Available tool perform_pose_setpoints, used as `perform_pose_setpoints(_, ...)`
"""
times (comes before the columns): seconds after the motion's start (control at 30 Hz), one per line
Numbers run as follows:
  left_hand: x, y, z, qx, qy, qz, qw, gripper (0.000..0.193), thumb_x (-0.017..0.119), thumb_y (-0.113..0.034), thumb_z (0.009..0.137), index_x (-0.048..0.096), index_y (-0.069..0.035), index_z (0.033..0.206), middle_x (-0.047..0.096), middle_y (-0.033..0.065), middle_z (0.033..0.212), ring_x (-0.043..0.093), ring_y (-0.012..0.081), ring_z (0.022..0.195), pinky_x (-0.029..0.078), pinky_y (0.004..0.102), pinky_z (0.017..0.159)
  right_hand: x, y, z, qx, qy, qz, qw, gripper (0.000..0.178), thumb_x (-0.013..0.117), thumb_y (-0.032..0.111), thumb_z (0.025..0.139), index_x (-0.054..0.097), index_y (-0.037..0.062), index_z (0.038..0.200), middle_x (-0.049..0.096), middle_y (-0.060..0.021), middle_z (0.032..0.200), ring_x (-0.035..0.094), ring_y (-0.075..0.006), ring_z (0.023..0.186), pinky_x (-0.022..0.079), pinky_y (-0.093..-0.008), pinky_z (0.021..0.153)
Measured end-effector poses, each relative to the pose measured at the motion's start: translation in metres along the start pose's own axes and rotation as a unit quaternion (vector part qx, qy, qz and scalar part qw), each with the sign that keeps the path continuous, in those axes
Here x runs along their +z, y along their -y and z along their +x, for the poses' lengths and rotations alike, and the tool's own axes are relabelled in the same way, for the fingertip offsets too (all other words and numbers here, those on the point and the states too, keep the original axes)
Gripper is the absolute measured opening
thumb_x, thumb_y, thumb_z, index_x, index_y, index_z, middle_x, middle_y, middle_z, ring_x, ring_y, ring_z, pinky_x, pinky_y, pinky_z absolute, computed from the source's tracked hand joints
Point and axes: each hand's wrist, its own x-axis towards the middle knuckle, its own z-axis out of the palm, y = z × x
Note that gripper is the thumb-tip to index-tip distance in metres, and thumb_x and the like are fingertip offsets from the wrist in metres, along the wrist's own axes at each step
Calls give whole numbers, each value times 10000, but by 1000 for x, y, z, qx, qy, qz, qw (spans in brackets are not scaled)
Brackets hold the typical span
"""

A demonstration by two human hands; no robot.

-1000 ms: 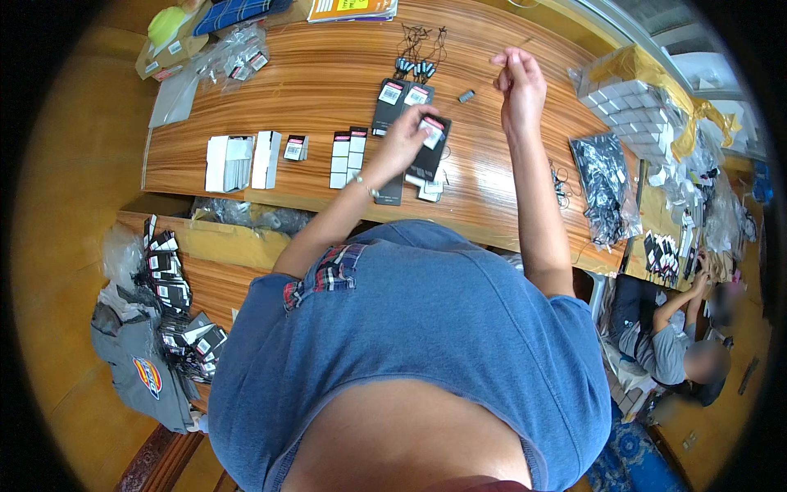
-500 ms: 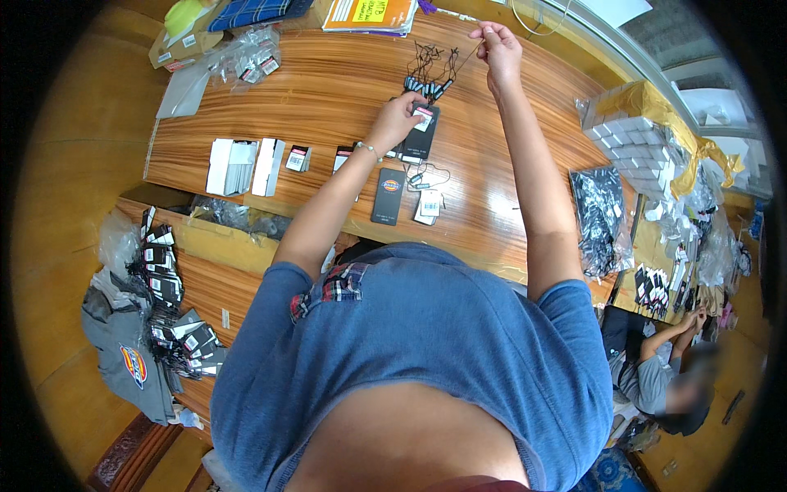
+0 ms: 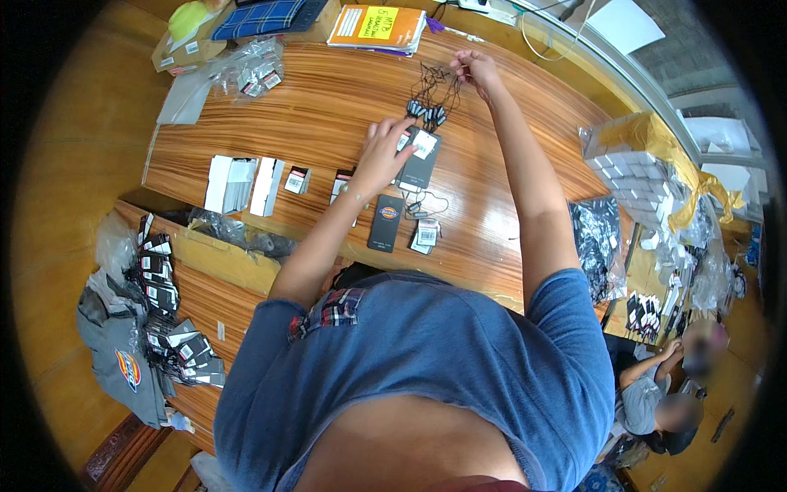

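My left hand (image 3: 384,154) rests at the left edge of a stack of black hang tags (image 3: 420,174), its fingers apart and the fingertips by the top of the stack. A white barcode sticker (image 3: 424,145) shows on the top tag. Beyond the stack, several black strings (image 3: 434,82) lie tangled, with small pale-blue and black fasteners (image 3: 426,113). My right hand (image 3: 475,72) is at the far end of these strings, thumb and fingers pinched on a black string. Nearer me lie a single dark tag (image 3: 384,223) with a coloured logo and a small stickered tag bundle (image 3: 425,235).
To the left are small stickered tags (image 3: 297,179) and white card stacks (image 3: 240,185). Notebooks (image 3: 377,29) and a plastic bag (image 3: 248,70) lie at the back. A taped block of white boxes (image 3: 619,164) and a bagged black bundle (image 3: 596,238) stand right. A co-worker (image 3: 648,402) sits lower right.
My right hand has come down and left, closer to the string tangle. My left hand has shifted left from the top tag, its fingers more spread. The whole view has tilted slightly.
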Motion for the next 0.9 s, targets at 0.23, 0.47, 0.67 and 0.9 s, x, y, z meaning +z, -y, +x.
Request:
perform_pose_setpoints(0.23, -38, -4, -87, -115, -4, -57, 992, 431, 605, -139, 794, 471, -65, 1197, 519, 122, 1058, 443, 291, 1006, 354, 378, 879, 1, -26, 36, 107, 18, -94, 990, 106, 477, 112, 878, 561, 77, 932, 605, -21, 734, 541, -97, 550, 448, -227, 485)
perform_pose_setpoints(0.47, -45, -3, -132, -55, 49, -34, 997, 444, 621, -182, 777, 474, -68, 1180, 506, 134, 1094, 433, 321, 1023, 344, 387, 895, -25, -33, 41, 72, 11, -113, 991, 138, 517, 171, 872, 574, 103, 978, 603, -20, 804, 596, -132, 676, 470, -251, 567)
perform_pose_setpoints(0.67, -42, -2, -107, 2, 126, 72, 989, 495, 724, -258, 661, 562, -107, 1104, 503, 77, 1072, 426, 266, 1023, 346, 383, 892, 7, 11, -116, -97, 48, -280, 954, 206, 546, 229, 871, 578, 88, 1018, 610, -14, 836, 565, -116, 729, 446, -254, 662)
perform_pose_setpoints(0.9, -21, 4, -99, 63, 172, 167, 969, 552, 789, -272, 528, 590, -106, 1015, 522, 45, 1035, 436, 249, 1003, 350, 379, 837, 38, -73, -287, -100, 109, -442, 885, 265, 721, 125, 677, 613, 40, 903, 578, -91, 843, 564, -194, 761, 463, -287, 681)
